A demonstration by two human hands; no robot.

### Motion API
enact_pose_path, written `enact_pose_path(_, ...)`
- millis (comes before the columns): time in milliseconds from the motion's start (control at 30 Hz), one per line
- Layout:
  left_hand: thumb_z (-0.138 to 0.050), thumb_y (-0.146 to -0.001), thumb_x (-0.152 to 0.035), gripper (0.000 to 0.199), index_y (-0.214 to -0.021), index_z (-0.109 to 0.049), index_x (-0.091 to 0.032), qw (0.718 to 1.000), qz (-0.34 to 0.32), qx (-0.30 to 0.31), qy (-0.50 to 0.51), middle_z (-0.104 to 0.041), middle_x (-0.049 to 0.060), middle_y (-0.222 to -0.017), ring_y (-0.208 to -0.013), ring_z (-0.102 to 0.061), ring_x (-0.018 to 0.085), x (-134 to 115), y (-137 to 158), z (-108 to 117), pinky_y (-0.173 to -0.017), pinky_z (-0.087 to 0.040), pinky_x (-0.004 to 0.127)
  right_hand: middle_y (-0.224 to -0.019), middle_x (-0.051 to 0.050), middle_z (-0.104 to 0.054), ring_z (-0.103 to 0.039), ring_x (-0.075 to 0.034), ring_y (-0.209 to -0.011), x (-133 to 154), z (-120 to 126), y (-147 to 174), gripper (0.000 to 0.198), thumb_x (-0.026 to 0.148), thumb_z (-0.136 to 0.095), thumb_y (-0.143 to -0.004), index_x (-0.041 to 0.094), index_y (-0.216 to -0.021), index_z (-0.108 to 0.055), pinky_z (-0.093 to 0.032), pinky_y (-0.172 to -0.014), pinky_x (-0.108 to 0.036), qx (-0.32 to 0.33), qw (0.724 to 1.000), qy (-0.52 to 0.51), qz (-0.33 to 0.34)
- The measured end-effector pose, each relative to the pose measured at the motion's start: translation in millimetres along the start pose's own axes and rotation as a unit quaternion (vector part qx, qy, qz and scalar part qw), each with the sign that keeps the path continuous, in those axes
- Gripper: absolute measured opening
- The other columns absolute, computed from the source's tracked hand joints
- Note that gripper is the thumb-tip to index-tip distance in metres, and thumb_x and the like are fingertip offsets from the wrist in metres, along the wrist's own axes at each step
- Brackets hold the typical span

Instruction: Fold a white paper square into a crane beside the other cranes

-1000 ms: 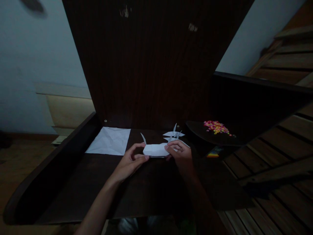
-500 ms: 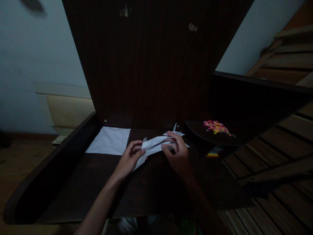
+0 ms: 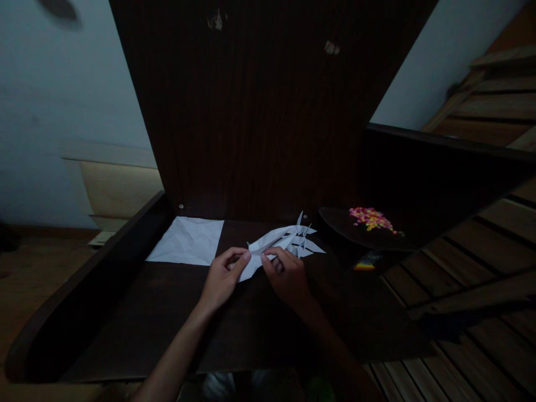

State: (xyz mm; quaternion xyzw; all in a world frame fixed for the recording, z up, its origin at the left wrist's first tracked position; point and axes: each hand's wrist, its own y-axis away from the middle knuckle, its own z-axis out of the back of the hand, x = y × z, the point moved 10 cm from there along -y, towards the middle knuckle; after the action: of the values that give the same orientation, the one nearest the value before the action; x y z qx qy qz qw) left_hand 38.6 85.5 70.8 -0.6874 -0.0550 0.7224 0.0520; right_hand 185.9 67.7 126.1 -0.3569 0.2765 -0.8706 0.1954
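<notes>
My left hand (image 3: 223, 274) pinches the left part of a folded white paper (image 3: 250, 269) between thumb and fingers. On its other side my right hand (image 3: 290, 279) is closed, thumb and index finger gripping the same paper close to the left fingertips. Just beyond the right hand lie pointed folded paper pieces (image 3: 313, 246), which look like origami; where they end and the held paper begins is hard to tell. To the left, a creased white sheet (image 3: 188, 240) rests flat on the dark wooden desk (image 3: 167, 318).
A small dark shelf at the right holds a pile of colourful little pieces (image 3: 372, 218). The desk has a raised left side (image 3: 84, 285) and a tall back panel (image 3: 259, 123). Wooden slats (image 3: 456, 262) stand on the right.
My right hand has moved left and toward me, uncovering the pointed paper pieces. Both hands' fingertips now pinch the folded paper close together.
</notes>
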Motion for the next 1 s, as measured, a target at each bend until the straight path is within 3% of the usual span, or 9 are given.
enact_pose_path(133,-0.055,-0.086,-0.039,0.025,-0.094,-0.066,-0.018,0.994,-0.061,0.021,-0.085,-0.070,0.004,-0.087,-0.081,-0.066,0.018,-8,3,-7,-0.070,-0.052,0.026,-0.058,0.003,-0.054,-0.049,-0.010,-0.047,-9,-1,-2,0.015,0.026,-0.057,-0.082,0.019,-0.070,-0.054,-0.041,-0.051,-0.021,0.008,0.998,-0.046,-0.044)
enact_pose_path(200,-0.055,-0.087,-0.035,0.024,-0.103,-0.063,-0.019,0.981,-0.128,-0.001,-0.148,-0.070,0.005,-0.097,-0.087,-0.066,0.019,-18,7,-6,-0.076,-0.053,0.029,-0.057,0.003,-0.054,-0.050,-0.010,-0.047,-15,-7,-1,0.016,0.028,-0.058,-0.082,0.020,-0.070,-0.051,-0.041,-0.050,-0.021,0.037,0.994,-0.078,-0.073)
enact_pose_path(300,-0.058,-0.086,-0.028,0.028,-0.113,-0.057,-0.018,0.926,-0.274,-0.034,-0.258,-0.066,0.009,-0.108,-0.099,-0.063,0.021,-43,20,-9,-0.088,-0.051,0.036,-0.058,0.003,-0.055,-0.052,-0.011,-0.050,-20,-16,0,0.012,0.026,-0.057,-0.081,0.020,-0.072,-0.050,-0.041,-0.050,-0.021,0.080,0.987,-0.103,-0.092)
enact_pose_path(367,-0.054,-0.088,-0.021,0.027,-0.115,-0.056,-0.018,0.878,-0.352,-0.014,-0.323,-0.065,0.010,-0.107,-0.099,-0.061,0.021,-54,29,-18,-0.088,-0.050,0.037,-0.059,0.004,-0.054,-0.052,-0.011,-0.051,-21,-17,1,0.007,0.022,-0.057,-0.078,0.020,-0.076,-0.050,-0.041,-0.051,-0.021,0.098,0.985,-0.110,-0.093)
enact_pose_path(467,-0.048,-0.090,-0.011,0.032,-0.121,-0.053,-0.017,0.825,-0.410,0.036,-0.388,-0.065,0.010,-0.101,-0.091,-0.062,0.020,-58,36,-30,-0.081,-0.053,0.034,-0.058,0.007,-0.047,-0.049,-0.010,-0.050,-15,-15,1,0.013,0.014,-0.055,-0.073,0.019,-0.085,-0.051,-0.040,-0.052,-0.021,0.118,0.984,-0.109,-0.076)
enact_pose_path(567,-0.048,-0.089,-0.011,0.035,-0.124,-0.050,-0.013,0.792,-0.438,0.027,-0.425,-0.067,0.011,-0.097,-0.085,-0.063,0.020,-61,38,-31,-0.076,-0.053,0.034,-0.056,0.008,-0.042,-0.048,-0.010,-0.052,-6,-10,0,0.022,0.010,-0.054,-0.072,0.019,-0.092,-0.053,-0.040,-0.056,-0.021,0.132,0.986,-0.092,-0.043)
enact_pose_path(767,-0.052,-0.090,-0.020,0.029,-0.119,-0.055,-0.014,0.782,-0.445,-0.018,-0.436,-0.070,0.009,-0.089,-0.075,-0.064,0.018,-66,37,-25,-0.071,-0.052,0.032,-0.071,0.002,-0.056,-0.055,-0.014,-0.063,3,-5,2,0.034,0.011,-0.051,-0.081,0.020,-0.114,-0.053,-0.045,-0.065,-0.026,0.156,0.987,-0.048,0.000)
enact_pose_path(900,-0.055,-0.088,-0.021,0.023,-0.109,-0.061,-0.014,0.795,-0.439,-0.037,-0.418,-0.070,0.008,-0.086,-0.075,-0.066,0.018,-67,36,-18,-0.069,-0.053,0.031,-0.106,-0.007,-0.063,-0.061,-0.019,-0.091,18,-4,5,0.038,0.010,-0.042,-0.089,0.022,-0.125,-0.048,-0.049,-0.080,-0.033,0.171,0.982,-0.043,0.063)
enact_pose_path(1000,-0.059,-0.085,-0.019,0.021,-0.104,-0.062,-0.013,0.811,-0.432,-0.060,-0.389,-0.071,0.009,-0.086,-0.075,-0.066,0.018,-69,36,-13,-0.070,-0.054,0.031,-0.114,-0.009,-0.062,-0.059,-0.020,-0.103,31,0,6,0.036,0.010,-0.038,-0.091,0.022,-0.123,-0.050,-0.048,-0.089,-0.036,0.161,0.978,-0.051,0.122)
